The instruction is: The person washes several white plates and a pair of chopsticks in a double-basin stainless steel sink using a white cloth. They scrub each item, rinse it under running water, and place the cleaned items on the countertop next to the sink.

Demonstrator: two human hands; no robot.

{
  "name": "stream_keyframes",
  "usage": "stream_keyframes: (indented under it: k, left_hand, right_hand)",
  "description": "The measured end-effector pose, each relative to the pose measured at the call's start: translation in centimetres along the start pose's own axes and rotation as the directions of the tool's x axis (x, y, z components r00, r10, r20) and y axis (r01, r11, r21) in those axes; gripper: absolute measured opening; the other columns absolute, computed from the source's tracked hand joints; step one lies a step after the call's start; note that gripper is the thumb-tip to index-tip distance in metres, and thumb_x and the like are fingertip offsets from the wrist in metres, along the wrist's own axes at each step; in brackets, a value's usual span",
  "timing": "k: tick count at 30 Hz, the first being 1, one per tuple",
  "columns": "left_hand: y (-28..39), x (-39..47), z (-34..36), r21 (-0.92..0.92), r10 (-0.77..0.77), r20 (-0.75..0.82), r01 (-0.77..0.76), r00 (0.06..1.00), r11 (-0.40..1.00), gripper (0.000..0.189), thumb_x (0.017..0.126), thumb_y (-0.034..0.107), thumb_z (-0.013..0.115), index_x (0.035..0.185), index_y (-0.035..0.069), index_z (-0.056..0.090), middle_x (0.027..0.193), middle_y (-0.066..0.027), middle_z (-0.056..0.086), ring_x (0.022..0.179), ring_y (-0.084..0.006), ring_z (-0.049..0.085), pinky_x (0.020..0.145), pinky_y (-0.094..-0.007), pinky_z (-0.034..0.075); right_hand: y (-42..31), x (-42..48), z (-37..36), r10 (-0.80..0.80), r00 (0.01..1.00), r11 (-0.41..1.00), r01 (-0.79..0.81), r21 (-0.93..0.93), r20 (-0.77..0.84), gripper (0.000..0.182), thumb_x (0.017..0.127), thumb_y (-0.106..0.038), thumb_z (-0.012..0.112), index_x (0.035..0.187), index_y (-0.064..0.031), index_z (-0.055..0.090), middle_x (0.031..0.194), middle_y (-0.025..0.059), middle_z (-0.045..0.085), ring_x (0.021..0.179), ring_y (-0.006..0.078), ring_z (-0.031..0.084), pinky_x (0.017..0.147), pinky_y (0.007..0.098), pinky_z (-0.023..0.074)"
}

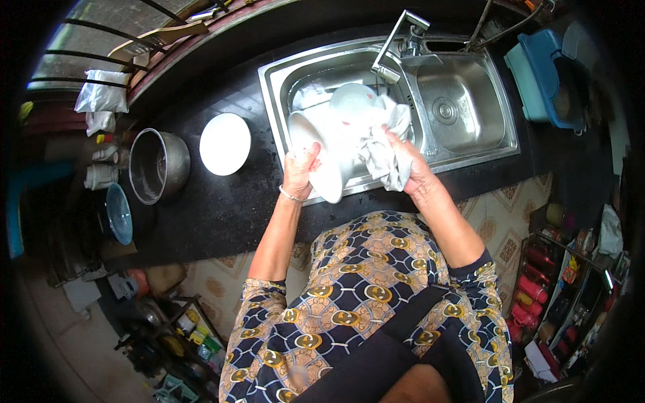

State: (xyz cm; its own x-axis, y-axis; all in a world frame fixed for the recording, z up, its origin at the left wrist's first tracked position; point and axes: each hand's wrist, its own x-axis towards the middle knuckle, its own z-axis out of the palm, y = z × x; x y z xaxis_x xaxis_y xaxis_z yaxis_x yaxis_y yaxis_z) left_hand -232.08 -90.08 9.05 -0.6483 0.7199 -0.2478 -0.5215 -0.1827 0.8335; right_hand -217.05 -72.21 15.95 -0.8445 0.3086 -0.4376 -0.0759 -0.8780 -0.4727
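Observation:
My left hand (301, 169) grips the rim of a white plate (325, 181), which is tilted over the front edge of the left sink basin (287, 90). A crumpled whitish cloth (388, 166) is bunched in my right hand (409, 163), just right of that plate. Behind my hands, a pale dish with red marks (352, 98) lies in the left basin. Bright glare hides the middle of the basin and where the cloth meets the dishes. A chrome faucet (390, 50) reaches over the basin.
On the black counter (227, 216) to the left are a white plate (225, 144), a metal pot (160, 166) and a blue bowl (119, 214). The right basin (461, 106) has a drain. A blue plastic container (546, 80) stands at the far right.

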Motion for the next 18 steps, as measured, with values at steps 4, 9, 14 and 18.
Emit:
stream_keyframes:
  k: [4, 9, 14, 18]
  left_hand:
    - [0.5, -0.4, 2.8, 0.143, 0.138, 0.124, -0.155, 0.983, 0.977, 0.034, 0.088, 0.016, 0.058, 0.115, -0.004, 0.052, 0.101, -0.0127, 0.062, 0.084, -0.0197, 0.063, 0.071, -0.0314, 0.055]
    - [0.1, 0.3, 5.7, -0.394, -0.136, 0.118, 0.172, 0.984, 0.903, 0.039, 0.085, 0.012, 0.060, 0.119, -0.004, 0.049, 0.109, -0.0129, 0.060, 0.093, -0.0221, 0.062, 0.081, -0.0338, 0.054]
    - [-0.5, 0.1, 6.3, -0.194, -0.059, 0.111, 0.080, 0.992, 0.978, 0.030, 0.090, 0.018, 0.056, 0.114, 0.000, 0.055, 0.098, -0.0071, 0.063, 0.079, -0.0135, 0.060, 0.069, -0.0260, 0.052]
    - [2.4, -1.4, 9.0, -0.704, -0.328, 0.178, 0.353, 0.928, 0.616, 0.022, 0.086, 0.014, 0.057, 0.104, 0.002, 0.059, 0.087, -0.0057, 0.062, 0.074, -0.0161, 0.057, 0.066, -0.0284, 0.049]
  right_hand:
    - [-1.4, -0.7, 2.1, -0.177, 0.983, 0.982, 0.180, -0.064, 0.055, 0.033, 0.090, -0.019, 0.057, 0.117, -0.0008, 0.052, 0.102, 0.0090, 0.063, 0.089, 0.0151, 0.062, 0.077, 0.0286, 0.0534]
    - [-0.9, -3.0, 5.7, -0.259, 0.926, 0.627, 0.378, -0.681, 0.275, 0.032, 0.086, -0.023, 0.064, 0.108, -0.0014, 0.057, 0.097, 0.0102, 0.064, 0.092, 0.0148, 0.060, 0.083, 0.0309, 0.0497]
    - [-3.0, -0.4, 2.7, -0.496, 0.748, 0.125, 0.564, -0.817, 0.440, 0.024, 0.077, -0.005, 0.068, 0.099, 0.0017, 0.063, 0.088, 0.0082, 0.067, 0.081, 0.0122, 0.062, 0.072, 0.0268, 0.0495]
    - [-2.8, 1.4, -2.7, -0.443, 0.895, 0.468, 0.285, -0.837, 0.056, 0.022, 0.084, -0.013, 0.065, 0.100, 0.0014, 0.063, 0.092, 0.0070, 0.066, 0.078, 0.0113, 0.062, 0.070, 0.0270, 0.0507]
